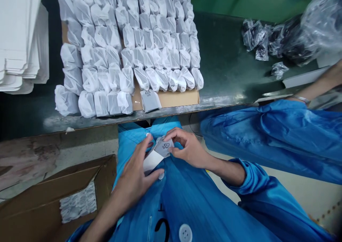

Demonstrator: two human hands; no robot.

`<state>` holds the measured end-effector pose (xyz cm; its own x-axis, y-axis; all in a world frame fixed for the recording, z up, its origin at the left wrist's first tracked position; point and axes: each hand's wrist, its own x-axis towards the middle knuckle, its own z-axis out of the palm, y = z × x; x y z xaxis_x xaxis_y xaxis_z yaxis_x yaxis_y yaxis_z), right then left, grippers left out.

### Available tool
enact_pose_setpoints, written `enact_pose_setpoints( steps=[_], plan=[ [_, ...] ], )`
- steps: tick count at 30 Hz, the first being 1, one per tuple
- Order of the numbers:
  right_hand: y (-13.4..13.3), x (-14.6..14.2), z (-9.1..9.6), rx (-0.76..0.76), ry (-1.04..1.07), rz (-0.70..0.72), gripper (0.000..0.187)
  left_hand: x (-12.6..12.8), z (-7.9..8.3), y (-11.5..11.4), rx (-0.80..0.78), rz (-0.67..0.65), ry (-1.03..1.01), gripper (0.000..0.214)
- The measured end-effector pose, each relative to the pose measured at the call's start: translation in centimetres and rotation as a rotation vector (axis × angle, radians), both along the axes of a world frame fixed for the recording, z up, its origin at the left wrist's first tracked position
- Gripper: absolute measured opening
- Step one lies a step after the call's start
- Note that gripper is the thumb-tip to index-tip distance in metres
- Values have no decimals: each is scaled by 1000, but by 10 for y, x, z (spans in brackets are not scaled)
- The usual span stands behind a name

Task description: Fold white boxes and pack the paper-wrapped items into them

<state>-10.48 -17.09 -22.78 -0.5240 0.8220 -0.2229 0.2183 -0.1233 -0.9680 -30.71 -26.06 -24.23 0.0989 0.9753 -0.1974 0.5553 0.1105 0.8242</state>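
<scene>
Close to my body, below the table edge, my left hand (135, 169) is closed around a small white box (153, 161), thumb along its near side. My right hand (188, 147) pinches a grey item in a frosted plastic pouch (163, 147) printed with a recycling mark. The pouch lies against the open-looking upper end of the white box; how far inside it reaches is hidden. On the table ahead, a similar grey pouch (150, 100) with the same mark lies at the front of rows of wrapped pieces.
Many white-wrapped pieces (157, 53) stand in rows on cardboard (176, 99). Flat white cartons (18, 39) are stacked at left. An open cardboard box (48, 187) below holds white pieces (78, 203). Black bagged parts (260, 37) lie at right, near another person's blue sleeve (272, 131).
</scene>
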Motion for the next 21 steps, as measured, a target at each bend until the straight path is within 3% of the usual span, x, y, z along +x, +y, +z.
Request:
enact_pose_setpoints(
  steps=[3,6,10,15,21],
  plan=[
    [-5,0,-3,-18,85,61,26,-24,4,4,-449,-153,-118,87],
    [-11,-3,-5,119,28,115,26,-32,-1,10,-629,-212,-148,55],
    [-7,-5,0,365,-83,196,19,-20,-2,10,-494,-82,-104,48],
    [11,-3,22,274,-37,266,19,-10,12,5,-256,-71,78,34],
    [4,-2,35,499,72,293,33,-3,27,7,128,-75,71,38]
  ],
)
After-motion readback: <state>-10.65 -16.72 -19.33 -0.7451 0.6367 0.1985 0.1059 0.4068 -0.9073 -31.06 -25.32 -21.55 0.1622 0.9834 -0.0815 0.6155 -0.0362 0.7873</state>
